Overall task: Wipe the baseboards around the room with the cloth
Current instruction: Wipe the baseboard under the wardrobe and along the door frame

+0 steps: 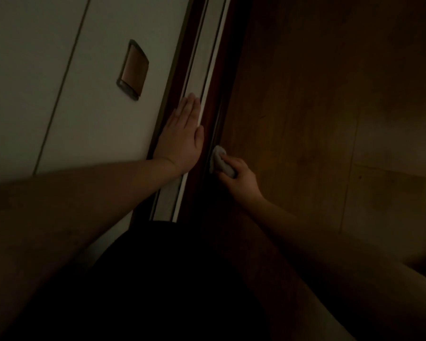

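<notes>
The room is dim. A small pale cloth (220, 161) is bunched in my right hand (239, 177), which grips it and holds it against the dark reddish baseboard strip (215, 80) where it meets the wooden floor. My left hand (182, 136) lies flat with straight fingers on the white sliding door's edge and its dark frame, just left of the cloth. Both forearms reach in from the bottom of the view.
The white sliding door (96, 107) fills the left, with a recessed brown pull handle (133, 70). Pale track rails (202, 57) run beside the baseboard. Wooden floor (330, 119) spreads to the right. My dark clothing (170, 279) fills the lower middle.
</notes>
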`<state>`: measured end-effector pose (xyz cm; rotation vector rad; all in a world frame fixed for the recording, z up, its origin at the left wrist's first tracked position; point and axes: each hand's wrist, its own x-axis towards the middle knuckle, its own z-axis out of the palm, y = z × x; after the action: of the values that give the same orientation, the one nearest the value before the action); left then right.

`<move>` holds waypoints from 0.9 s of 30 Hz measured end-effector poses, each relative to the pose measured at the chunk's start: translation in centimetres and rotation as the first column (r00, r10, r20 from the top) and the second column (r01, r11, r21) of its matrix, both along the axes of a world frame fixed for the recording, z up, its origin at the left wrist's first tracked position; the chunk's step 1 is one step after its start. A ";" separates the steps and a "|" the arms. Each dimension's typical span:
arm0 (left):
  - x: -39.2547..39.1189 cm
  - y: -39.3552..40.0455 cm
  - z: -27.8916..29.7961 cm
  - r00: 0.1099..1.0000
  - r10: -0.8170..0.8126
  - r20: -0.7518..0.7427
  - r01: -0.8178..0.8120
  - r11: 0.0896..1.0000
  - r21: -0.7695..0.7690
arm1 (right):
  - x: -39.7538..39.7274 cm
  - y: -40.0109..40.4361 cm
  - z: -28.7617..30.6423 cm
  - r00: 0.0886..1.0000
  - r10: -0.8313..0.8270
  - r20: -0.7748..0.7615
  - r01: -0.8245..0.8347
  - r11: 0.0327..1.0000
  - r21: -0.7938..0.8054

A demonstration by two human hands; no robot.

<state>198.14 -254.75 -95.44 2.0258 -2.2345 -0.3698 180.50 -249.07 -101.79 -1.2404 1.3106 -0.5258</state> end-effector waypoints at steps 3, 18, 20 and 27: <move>-0.2 0.0 0.1 1.000 -0.005 0.005 0.005 1.000 0.019 | 0.1 3.5 -0.4 1.000 0.017 0.011 -0.018 0.998 0.055; 0.2 0.2 -0.4 1.000 -0.017 -0.011 0.017 1.000 -0.006 | -4.4 -3.6 -0.9 0.965 -0.264 -0.005 0.264 0.964 -0.028; 0.2 0.2 -0.5 1.000 -0.019 -0.009 0.019 1.000 -0.012 | -4.4 -7.3 -0.9 0.968 -0.249 0.010 0.250 0.967 -0.050; 0.0 0.2 -0.4 1.000 -0.005 -0.009 0.005 1.000 -0.018 | -1.3 -15.4 0.8 0.988 -0.148 0.050 0.154 0.977 -0.149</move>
<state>198.16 -254.51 -95.81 2.0064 -2.2296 -0.3577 179.22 -264.51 -100.95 -1.2550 1.3582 -0.7673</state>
